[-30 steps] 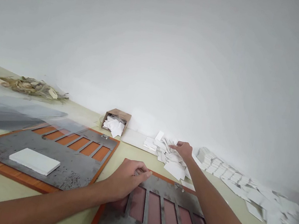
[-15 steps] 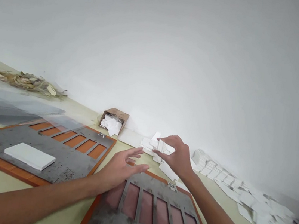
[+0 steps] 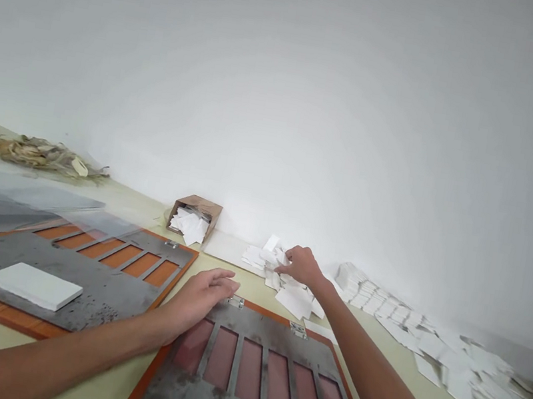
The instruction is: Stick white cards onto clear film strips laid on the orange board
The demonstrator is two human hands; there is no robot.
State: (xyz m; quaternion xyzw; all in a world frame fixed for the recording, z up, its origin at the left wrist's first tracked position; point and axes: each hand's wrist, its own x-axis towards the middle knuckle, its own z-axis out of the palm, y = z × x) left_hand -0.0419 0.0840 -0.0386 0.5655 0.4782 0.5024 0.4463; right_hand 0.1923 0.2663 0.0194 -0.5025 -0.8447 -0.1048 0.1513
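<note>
My left hand (image 3: 198,296) lies flat with fingers stretched out on the top left corner of the near grey metal stencil board (image 3: 245,398), which has several red slots and an orange frame. My right hand (image 3: 302,266) reaches to the loose pile of white paper cards (image 3: 292,291) by the wall. Its fingers are curled down onto the cards, and I cannot make out whether any are gripped.
A second slotted board (image 3: 82,278) lies at left with a white block (image 3: 33,285) on it. A brown box of white cards (image 3: 192,218) stands by the wall. More card stacks (image 3: 427,333) spread along the right. Clear sheets (image 3: 3,198) and dry husks (image 3: 36,153) sit far left.
My right hand lifted from the card pile half a second ago and has gone back down onto it. My left hand rose off the board, fingers spread, then settled flat again.
</note>
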